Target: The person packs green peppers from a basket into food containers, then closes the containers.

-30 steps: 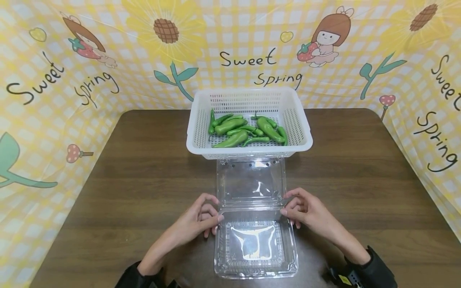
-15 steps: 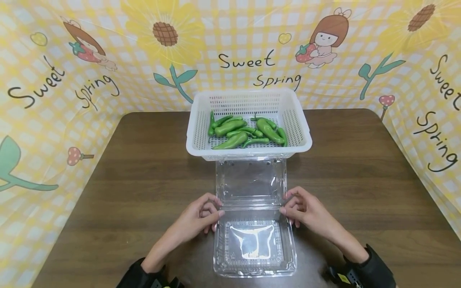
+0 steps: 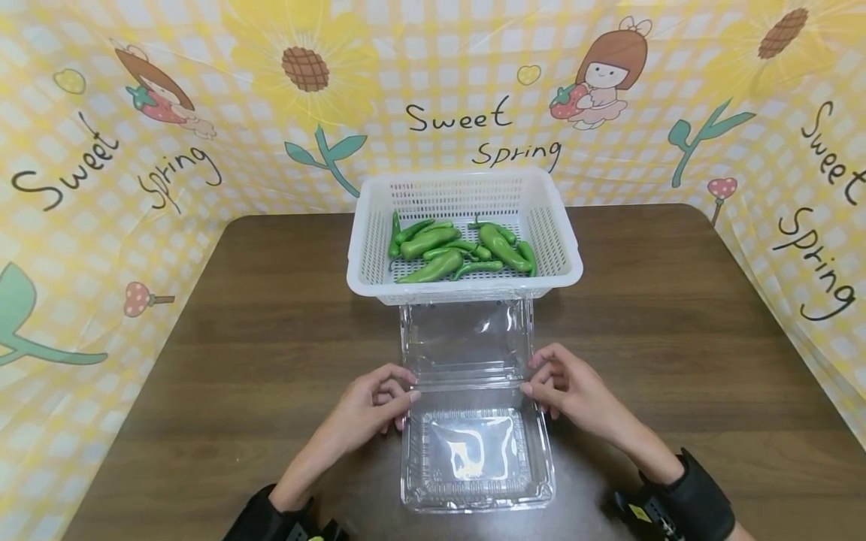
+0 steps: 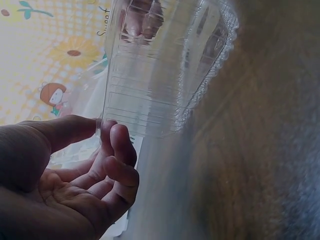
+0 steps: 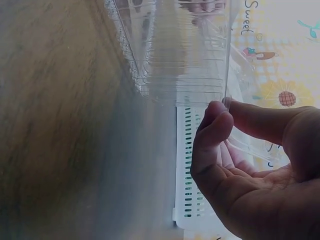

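Observation:
An open clear plastic clamshell container (image 3: 476,458) lies on the brown table, its lid (image 3: 467,338) folded back toward a white basket (image 3: 564,259). My left hand (image 3: 408,394) pinches the left edge at the hinge, and my right hand (image 3: 531,387) pinches the right edge. In the left wrist view, the left hand (image 4: 102,125) has thumb and forefinger meeting on the container's rim (image 4: 165,65). The right wrist view shows the right hand (image 5: 224,105) doing the same on the container (image 5: 180,55). Nothing lies in the container.
The white slotted basket holds several green peppers (image 3: 460,252) and stands just behind the lid. Brown wooden table (image 3: 676,338) spreads to both sides. A yellow patterned cloth backdrop (image 3: 135,150) surrounds the table on three sides.
Both hands keep their pinch at the hinge. The hands and container sit slightly farther from me, and the lid's far edge now meets the basket's front rim.

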`<state>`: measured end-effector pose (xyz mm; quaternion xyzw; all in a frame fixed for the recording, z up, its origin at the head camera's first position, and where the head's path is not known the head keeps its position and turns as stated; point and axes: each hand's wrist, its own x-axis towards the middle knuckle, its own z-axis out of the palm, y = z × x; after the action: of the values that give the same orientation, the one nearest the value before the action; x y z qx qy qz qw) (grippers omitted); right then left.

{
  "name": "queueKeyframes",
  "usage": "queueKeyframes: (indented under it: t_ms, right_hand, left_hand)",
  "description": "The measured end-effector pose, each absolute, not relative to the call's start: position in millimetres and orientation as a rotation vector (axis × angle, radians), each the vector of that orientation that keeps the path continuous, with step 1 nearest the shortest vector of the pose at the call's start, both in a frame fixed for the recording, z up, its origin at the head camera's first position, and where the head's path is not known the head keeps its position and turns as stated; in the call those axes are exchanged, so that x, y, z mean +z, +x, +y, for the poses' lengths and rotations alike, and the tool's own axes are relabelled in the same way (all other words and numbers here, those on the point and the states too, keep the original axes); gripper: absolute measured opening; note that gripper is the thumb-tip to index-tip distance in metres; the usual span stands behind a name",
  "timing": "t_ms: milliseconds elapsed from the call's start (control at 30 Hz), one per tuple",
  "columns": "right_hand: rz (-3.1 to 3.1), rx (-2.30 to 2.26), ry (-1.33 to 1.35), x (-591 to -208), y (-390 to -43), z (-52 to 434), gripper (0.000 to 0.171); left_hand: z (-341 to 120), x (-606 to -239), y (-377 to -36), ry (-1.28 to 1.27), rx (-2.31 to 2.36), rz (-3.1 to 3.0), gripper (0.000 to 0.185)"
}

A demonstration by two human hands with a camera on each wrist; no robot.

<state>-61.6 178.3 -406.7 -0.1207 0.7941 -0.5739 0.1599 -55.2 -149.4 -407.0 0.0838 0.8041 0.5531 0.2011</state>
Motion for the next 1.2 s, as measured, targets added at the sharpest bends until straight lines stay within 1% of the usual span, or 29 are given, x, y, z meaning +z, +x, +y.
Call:
queueKeyframes:
  t_ms: [367,600,1200]
  right_hand:
    - [2.298,-1.651,-0.342,-404.4,-68.3,167.2,0.037]
    - [2.315,-1.656,-0.369,-405.2,-72.3,160.5,0.035]
    - [2.382,-1.607,-0.434,-404.9,-80.6,133.7,0.032]
  left_hand:
    - [-154.6,-408.6,-57.7,0.177,1.572,2.293,0.03]
    - [-159.3,-409.0,-58.0,0.116,1.583,2.293,0.03]
    - [-183.6,-407.4,-58.6,0.168,1.536,2.322,0.033]
